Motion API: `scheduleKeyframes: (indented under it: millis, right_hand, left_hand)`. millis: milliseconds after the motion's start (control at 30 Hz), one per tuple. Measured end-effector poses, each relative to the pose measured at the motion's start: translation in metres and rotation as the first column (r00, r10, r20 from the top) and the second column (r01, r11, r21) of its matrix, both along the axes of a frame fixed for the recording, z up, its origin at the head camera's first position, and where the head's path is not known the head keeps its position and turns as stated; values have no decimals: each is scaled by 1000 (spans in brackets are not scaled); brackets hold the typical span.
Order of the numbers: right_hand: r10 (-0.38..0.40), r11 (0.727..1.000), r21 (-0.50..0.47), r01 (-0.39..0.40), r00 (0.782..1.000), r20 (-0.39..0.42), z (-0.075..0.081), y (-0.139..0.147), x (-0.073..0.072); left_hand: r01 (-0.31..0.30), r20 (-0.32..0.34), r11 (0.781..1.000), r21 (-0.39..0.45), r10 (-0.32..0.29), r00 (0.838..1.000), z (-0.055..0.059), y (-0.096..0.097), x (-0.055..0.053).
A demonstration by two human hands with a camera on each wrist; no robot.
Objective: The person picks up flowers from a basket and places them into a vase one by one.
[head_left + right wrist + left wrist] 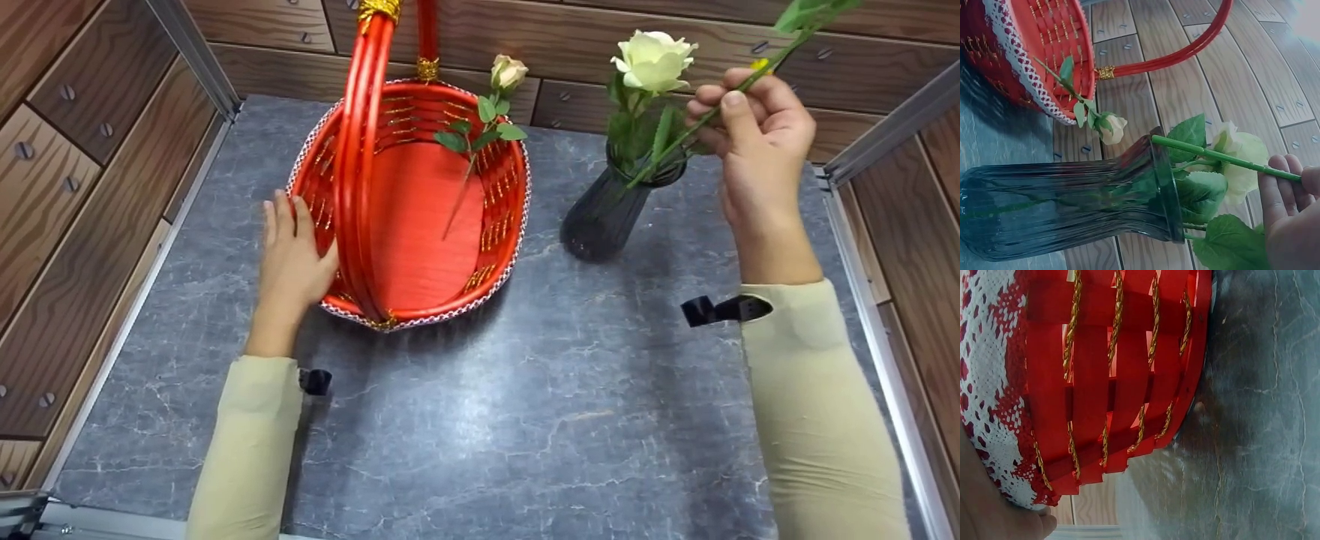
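Observation:
My right hand (769,142) pinches a green flower stem (697,133) between thumb and fingers. Leaves (814,13) show on its upper part, and the top is out of view. Its lower end overlaps the mouth of a dark ribbed glass vase (1072,208), right at the rim. A pale cream rose (654,64) stands in that vase, its green stem visible through the glass. My left hand (289,259) grips the left rim of a red woven basket (427,217), thumb over the edge. A smaller rose (508,73) leans in the basket, its bloom above the far right rim.
The basket's tall red handle (362,150) arches over it. A grey marbled tabletop (480,435) lies under everything. Wood-patterned walls (97,150) with metal edge strips (870,277) surround the table at the back and both sides.

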State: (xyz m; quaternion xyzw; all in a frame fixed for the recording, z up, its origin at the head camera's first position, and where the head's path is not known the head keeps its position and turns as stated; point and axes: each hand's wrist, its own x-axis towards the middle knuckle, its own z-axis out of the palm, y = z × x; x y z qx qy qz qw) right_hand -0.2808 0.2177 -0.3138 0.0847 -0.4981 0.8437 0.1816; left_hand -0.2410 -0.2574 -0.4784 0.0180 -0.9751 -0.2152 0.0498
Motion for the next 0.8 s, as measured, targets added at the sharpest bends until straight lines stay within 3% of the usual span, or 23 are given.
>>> scheduleKeyframes:
  millis: [567, 800]
  right_hand:
    - [-46, 999, 2, 46, 999, -15, 3, 10, -5]
    - [-68, 987, 147, 72, 997, -36, -6, 4, -3]
  left_hand:
    - [-2, -18, 1000, 15, 2, 1000, 1, 1, 1]
    - [3, -27, 1000, 10, -3, 1000, -3, -1, 0]
